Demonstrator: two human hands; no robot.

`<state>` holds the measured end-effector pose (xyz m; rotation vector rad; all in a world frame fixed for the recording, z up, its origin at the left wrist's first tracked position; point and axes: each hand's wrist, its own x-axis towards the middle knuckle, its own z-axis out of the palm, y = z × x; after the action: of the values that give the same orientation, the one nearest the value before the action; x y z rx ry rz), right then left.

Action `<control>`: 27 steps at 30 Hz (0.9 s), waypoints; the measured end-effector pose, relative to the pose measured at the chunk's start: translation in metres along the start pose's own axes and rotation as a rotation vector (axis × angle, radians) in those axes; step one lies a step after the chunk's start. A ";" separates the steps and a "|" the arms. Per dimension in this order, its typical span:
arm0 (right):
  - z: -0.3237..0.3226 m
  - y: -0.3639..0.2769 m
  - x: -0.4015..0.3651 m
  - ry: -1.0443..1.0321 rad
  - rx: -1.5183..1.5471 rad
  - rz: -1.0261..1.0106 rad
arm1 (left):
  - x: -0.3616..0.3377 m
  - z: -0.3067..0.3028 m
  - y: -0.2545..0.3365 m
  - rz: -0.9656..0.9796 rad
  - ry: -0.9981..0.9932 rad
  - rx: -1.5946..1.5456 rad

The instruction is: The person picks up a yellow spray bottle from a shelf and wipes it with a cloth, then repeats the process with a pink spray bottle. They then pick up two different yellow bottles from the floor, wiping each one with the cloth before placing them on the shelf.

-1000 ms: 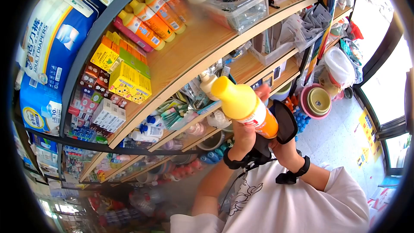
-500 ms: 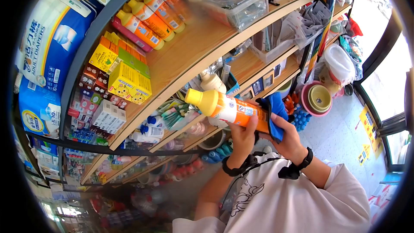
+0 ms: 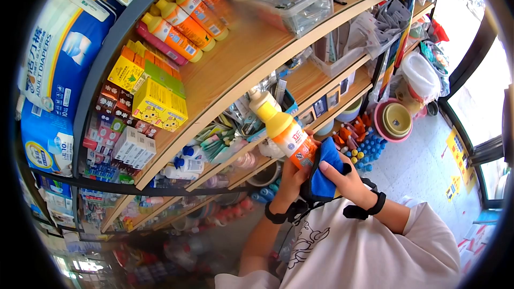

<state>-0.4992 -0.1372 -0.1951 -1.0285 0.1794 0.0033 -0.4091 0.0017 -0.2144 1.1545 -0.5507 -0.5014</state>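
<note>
An orange bottle with a yellow cap [image 3: 292,138] is tilted in front of the shelves, its cap toward the upper left. My left hand [image 3: 290,182] is wrapped round the bottle's lower part from below. A blue cloth with a dark edge [image 3: 325,172] lies against the bottle's base, pinched in my right hand [image 3: 348,182], thumb on top. Part of the bottle's lower end is hidden by the cloth. Similar orange bottles [image 3: 184,24] stand in a group on the top shelf.
The wooden shelf [image 3: 241,69] curves across the view, bearing yellow boxes [image 3: 159,104] and a clear plastic bin [image 3: 294,8]. Diaper packs [image 3: 64,48] are at the left. Nested basins [image 3: 395,120] and blue-tipped items [image 3: 369,147] stand low at the right.
The bottle has tilted more steeply and its cap has moved right. My right hand and the cloth have shifted lower, round the bottle's base. My left hand has moved slightly down and left.
</note>
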 end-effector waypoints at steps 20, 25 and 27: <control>0.008 0.024 -0.008 0.173 -0.536 -0.387 | -0.015 0.012 0.006 0.067 0.227 0.107; 0.008 0.042 -0.010 0.162 -0.441 -0.380 | -0.021 0.025 -0.009 0.040 0.293 0.115; 0.013 0.034 -0.010 0.247 -0.413 -0.457 | -0.021 0.028 -0.012 0.084 0.265 0.127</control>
<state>-0.5098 -0.1077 -0.2156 -1.4636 0.1682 -0.5220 -0.4438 -0.0083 -0.2201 1.2902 -0.4029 -0.2380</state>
